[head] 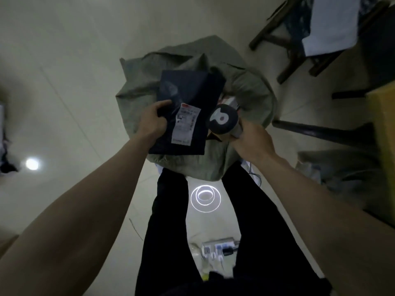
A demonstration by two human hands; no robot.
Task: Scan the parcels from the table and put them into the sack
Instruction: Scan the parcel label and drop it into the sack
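Note:
My left hand (154, 120) grips the left edge of a flat dark blue parcel (188, 97) with a white shipping label (186, 127) facing up. The parcel hangs over the open mouth of a grey-green sack (139, 103) standing on the floor in front of my legs. Just right of the label, my right hand (252, 139) holds a handheld scanner (222, 120), its round dark head level with the label. Inside the sack a bit of another parcel (228, 101) shows behind the scanner.
A yellow table edge (382, 124) is at the right, with dark table legs (324, 131) beside the sack. A dark stool (299, 39) with a white bag stands at the back right. A power strip (220, 248) lies on the floor between my feet.

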